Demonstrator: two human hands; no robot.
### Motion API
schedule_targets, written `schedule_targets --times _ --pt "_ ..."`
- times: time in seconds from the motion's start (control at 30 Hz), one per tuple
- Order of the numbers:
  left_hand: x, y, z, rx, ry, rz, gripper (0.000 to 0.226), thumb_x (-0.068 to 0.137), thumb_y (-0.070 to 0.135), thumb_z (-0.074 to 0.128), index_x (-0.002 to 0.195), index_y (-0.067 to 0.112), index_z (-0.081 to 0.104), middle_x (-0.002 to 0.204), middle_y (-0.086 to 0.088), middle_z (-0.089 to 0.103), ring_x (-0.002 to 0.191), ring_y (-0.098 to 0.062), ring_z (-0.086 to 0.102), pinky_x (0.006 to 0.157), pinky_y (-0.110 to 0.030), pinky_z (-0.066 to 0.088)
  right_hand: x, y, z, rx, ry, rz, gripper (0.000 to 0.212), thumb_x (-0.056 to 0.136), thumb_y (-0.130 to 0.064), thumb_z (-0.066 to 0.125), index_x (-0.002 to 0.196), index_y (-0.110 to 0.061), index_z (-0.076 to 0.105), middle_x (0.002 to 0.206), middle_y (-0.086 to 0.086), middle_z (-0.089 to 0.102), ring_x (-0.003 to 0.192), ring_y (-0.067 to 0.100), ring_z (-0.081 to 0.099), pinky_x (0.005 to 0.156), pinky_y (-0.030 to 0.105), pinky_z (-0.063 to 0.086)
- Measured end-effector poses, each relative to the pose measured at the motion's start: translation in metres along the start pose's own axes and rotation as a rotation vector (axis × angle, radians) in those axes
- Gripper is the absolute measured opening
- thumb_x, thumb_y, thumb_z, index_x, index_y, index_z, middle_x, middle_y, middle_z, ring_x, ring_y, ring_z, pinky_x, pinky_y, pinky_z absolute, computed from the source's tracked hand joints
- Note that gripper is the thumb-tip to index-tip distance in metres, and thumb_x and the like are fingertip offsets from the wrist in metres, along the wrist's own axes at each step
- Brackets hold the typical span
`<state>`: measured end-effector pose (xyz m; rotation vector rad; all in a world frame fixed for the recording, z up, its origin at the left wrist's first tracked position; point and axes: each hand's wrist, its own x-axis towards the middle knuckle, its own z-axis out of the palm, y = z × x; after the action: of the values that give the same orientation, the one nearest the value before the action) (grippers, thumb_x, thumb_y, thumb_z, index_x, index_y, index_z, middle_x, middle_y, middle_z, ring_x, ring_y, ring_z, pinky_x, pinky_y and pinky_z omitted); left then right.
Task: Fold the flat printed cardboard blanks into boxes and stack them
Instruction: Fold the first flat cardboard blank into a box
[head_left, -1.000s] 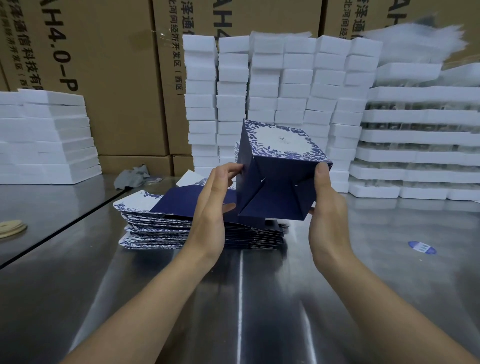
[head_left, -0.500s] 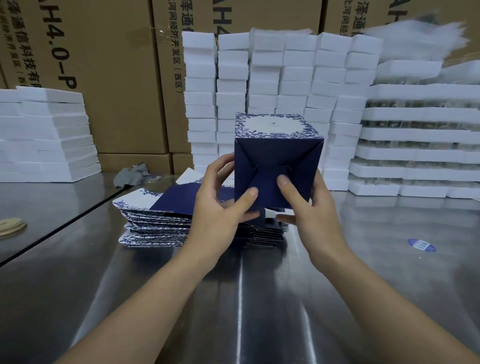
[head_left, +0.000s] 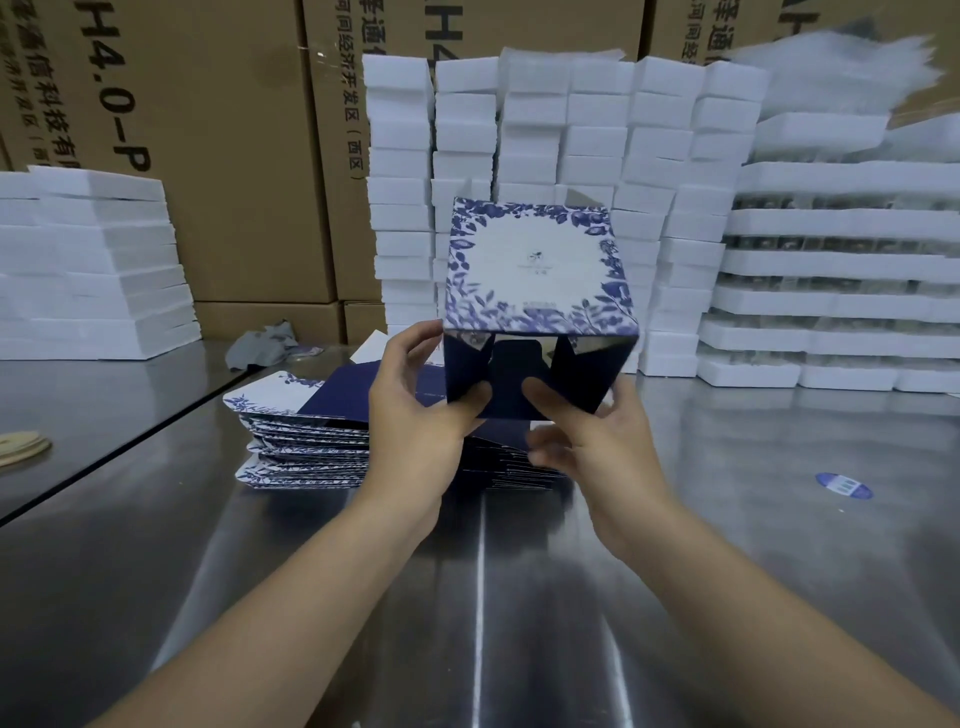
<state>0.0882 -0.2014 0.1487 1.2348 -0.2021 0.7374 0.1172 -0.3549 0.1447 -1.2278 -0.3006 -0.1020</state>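
Box (head_left: 540, 270), floral face tilted upward

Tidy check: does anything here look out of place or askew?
A crumpled grey rag lies on the steel table by the cartons; a blue oval sticker sits on it at right; the stack of flat blanks is fanned unevenly.

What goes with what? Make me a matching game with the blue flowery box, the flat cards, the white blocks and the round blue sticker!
Things:
1. box
2. flat blanks
3. white foam blocks
4. blue sticker

Places:
A. alone on the table, far right
B. piled in tall columns at the back
C. held up by the left hand and right hand
D. stacked low on the table, behind the hands

Pairs: 1-C, 2-D, 3-B, 4-A.
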Motion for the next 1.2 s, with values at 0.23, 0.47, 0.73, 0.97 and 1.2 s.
schedule_targets --times 0.23,0.47,0.73,0.97,1.2 --pt "0.002 0.005 0.0 -0.165 0.013 -0.076 0.06 0.084 -0.012 0.079 0.132 0.021 0.063 0.119 0.002 0.077 0.108 -0.018 0.076 0.077 -0.032 0.063 -0.003 -0.004 0.004 0.049 -0.194 0.16 0.024 0.094 -0.026 0.076 0.074 -0.014 0.069 0.065 0.009 0.057 0.043 0.014 0.037 0.041 0.024 0.024" --pt "-0.002 0.003 0.005 -0.222 -0.052 -0.199 0.052 0.091 -0.003 0.076 0.134 0.018 0.056 0.118 -0.011 0.078 0.104 -0.028 0.078 0.081 -0.034 0.064 -0.006 -0.008 0.007 -0.073 -0.165 -0.005 0.031 0.099 -0.013 0.061 0.069 -0.003 0.066 0.054 0.007 0.052 0.039 0.01 0.029 0.042 0.022 0.025" --pt "-0.016 0.004 0.02 0.031 -0.189 -0.412 0.035 0.103 0.03 0.059 0.071 0.018 0.063 0.059 0.003 0.046 0.054 -0.012 0.04 0.05 -0.022 0.038 -0.002 -0.012 0.002 -0.044 -0.161 0.02 0.039 0.099 -0.018 0.065 0.06 -0.013 0.067 0.054 0.002 0.048 0.041 0.012 0.027 0.043 0.023 0.025" --pt "-0.013 0.003 0.016 0.079 -0.125 -0.412 0.031 0.105 0.028 0.06 0.077 0.014 0.062 0.059 0.003 0.044 0.053 -0.011 0.038 0.051 -0.022 0.035 0.001 -0.01 0.001 -0.051 -0.098 0.072 0.034 0.095 -0.015 0.061 0.061 -0.014 0.058 0.053 0.002 0.036 0.047 0.016 0.022 0.044 0.025 0.023" --pt "-0.013 0.0 0.017 0.03 -0.106 -0.445 0.031 0.105 0.023 0.06 0.077 0.011 0.06 0.057 0.002 0.045 0.05 -0.011 0.038 0.047 -0.021 0.036 0.001 -0.009 -0.001 -0.093 -0.084 0.094 0.03 0.091 -0.014 0.06 0.062 -0.014 0.056 0.055 0.003 0.033 0.049 0.016 0.019 0.046 0.027 0.019"
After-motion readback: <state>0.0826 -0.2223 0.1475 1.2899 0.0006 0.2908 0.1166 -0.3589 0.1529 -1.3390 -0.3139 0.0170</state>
